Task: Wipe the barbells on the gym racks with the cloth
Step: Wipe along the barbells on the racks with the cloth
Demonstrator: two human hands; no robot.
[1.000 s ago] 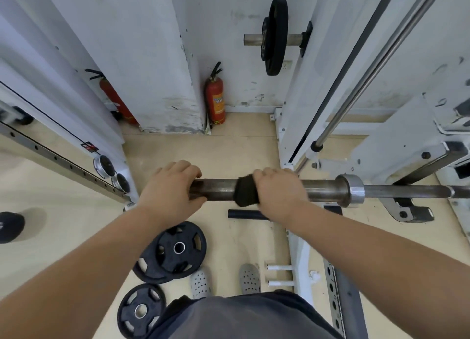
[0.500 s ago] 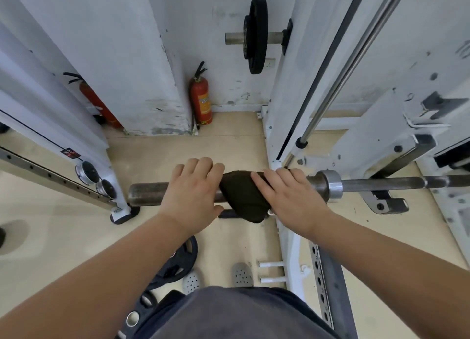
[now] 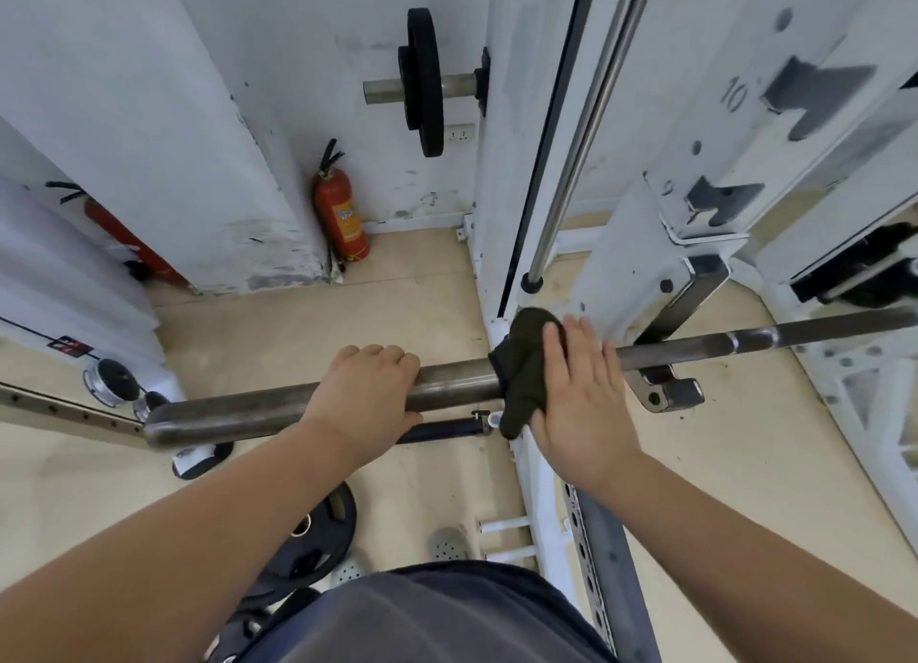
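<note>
Left hand round barbell — right hand flat, seemingly firm, on draped cloth.

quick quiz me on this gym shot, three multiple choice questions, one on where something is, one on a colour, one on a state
1. Where is the cloth? A on the floor; B draped over the bar under the right hand; C hung on a wall peg.
2. What colour is the fire extinguisher in the corner? A red; B blue; C green.
3. How is the left hand? A flat on the wall; B hanging free; C curled round the bar.
Answers: 1 B, the flat palm presses it onto the bar; 2 A, its body is plainly red; 3 C, the fingers wrap over the bar.
</note>
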